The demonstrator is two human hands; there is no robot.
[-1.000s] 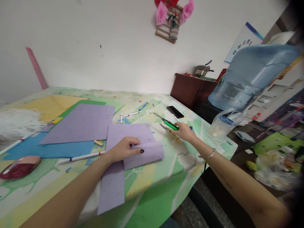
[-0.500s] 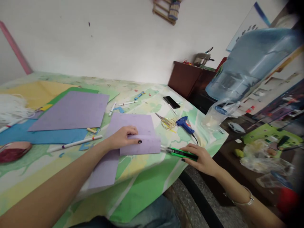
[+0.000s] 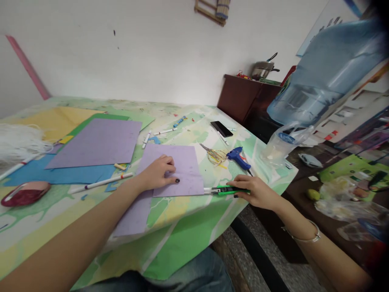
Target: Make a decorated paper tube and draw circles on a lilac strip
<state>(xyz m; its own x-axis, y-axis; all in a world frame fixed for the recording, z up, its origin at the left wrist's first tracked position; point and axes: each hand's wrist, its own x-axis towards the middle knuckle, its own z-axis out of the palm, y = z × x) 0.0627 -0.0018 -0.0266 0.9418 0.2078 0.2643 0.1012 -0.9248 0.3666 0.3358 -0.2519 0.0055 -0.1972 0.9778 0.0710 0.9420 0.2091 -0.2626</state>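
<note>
My left hand rests on a light purple sheet, its fingers curled and the thumb lying on the sheet. Whether anything is under the curled fingers is hidden. At the sheet's right edge, my right hand is closed on a green and black utility knife, whose pale tip end touches or nearly touches the sheet. Another purple piece extends toward the table's front edge below my left wrist. Gold-handled scissors and a blue glue gun lie beyond the knife.
Purple, green, yellow and blue sheets overlap at the left, with a larger purple sheet on top. White markers and a black phone lie on the table. A large water bottle stands at the right, near a plastic bag.
The raised flap of purple paper by my left hand now lies flat. My right hand and the knife have shifted slightly upward, and the knife is more level. The view has moved slightly.
</note>
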